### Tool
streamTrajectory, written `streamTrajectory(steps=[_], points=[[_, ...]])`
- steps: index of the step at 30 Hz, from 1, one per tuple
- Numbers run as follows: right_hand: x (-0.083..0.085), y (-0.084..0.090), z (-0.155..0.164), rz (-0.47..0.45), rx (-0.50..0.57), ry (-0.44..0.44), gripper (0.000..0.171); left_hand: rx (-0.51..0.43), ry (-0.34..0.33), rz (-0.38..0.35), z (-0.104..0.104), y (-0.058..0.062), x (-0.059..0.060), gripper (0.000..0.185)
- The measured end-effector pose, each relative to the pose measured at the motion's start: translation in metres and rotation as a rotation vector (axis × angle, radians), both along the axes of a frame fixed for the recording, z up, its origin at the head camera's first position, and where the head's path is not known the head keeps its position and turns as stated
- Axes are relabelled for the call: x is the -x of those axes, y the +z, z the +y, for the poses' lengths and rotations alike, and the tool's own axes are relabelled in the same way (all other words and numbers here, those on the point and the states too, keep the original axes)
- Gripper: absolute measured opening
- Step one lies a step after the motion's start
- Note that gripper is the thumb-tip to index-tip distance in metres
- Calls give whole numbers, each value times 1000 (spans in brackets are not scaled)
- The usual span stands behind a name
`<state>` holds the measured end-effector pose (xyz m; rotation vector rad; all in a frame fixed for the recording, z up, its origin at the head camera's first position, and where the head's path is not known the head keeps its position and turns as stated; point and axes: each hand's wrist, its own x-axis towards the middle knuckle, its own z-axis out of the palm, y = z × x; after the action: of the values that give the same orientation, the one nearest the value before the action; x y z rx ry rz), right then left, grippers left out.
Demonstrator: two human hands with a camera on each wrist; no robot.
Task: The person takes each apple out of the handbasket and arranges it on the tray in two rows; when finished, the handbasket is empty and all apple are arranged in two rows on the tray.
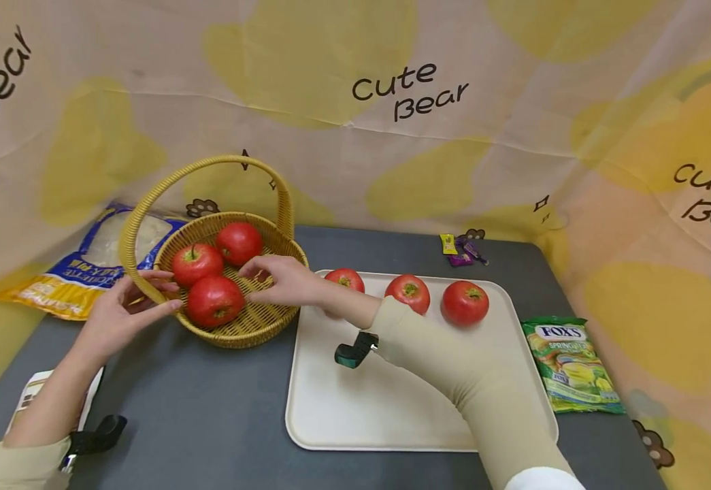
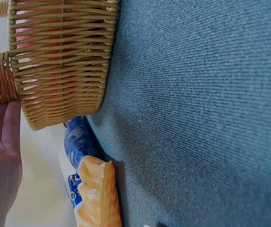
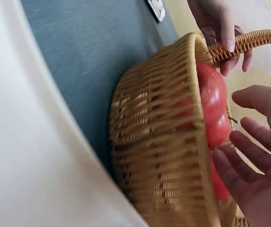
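A wicker basket (image 1: 251, 333) with a tall arched handle stands at the left of the table, with three red apples inside. My left hand (image 1: 119, 309) grips the foot of the basket's handle (image 3: 239, 43), thumb on one side and fingers on the other. Over the basket's right part hovers my right hand (image 1: 288, 280), its fingers loosely bent and holding nothing. It is nearest to the front apple (image 1: 214, 301) and the back apple (image 1: 239, 243). Beside the basket, a white tray (image 1: 386, 401) bears three more apples; the right forearm partly covers the left apple (image 1: 345, 279).
Behind the basket lies a blue and yellow bag (image 1: 79, 275). A green candy packet (image 1: 572, 367) lies right of the tray, and small wrapped sweets (image 1: 462, 250) lie behind it. A white packet (image 1: 33, 388) is partly hidden under the left forearm. Printed cloth (image 1: 343, 170) hangs around the table.
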<state>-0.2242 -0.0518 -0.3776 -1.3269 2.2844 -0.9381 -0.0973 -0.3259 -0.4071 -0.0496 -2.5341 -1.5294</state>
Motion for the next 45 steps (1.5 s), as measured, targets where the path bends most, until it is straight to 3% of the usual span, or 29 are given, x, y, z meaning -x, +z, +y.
streamTrajectory(steps=[7,12,24,31,38,45], points=[[4,-13,-42,60,-120,35,63,8,-1,-12,0,1,0,45],[4,-23,-58,52,-170,34,73,12,-3,-20,-1,1,0,45],[-2,-25,-52,-11,-106,-94,69,15,-16,-5,-3,-3,3,46],[-13,-4,-11,-204,33,-156,66,36,10,-29,-2,0,-1,46],[-37,7,51,-503,144,-216,65,33,16,-19,0,0,-1,45],[-62,-7,108,-669,81,-354,62,38,16,-35,1,0,-1,47]])
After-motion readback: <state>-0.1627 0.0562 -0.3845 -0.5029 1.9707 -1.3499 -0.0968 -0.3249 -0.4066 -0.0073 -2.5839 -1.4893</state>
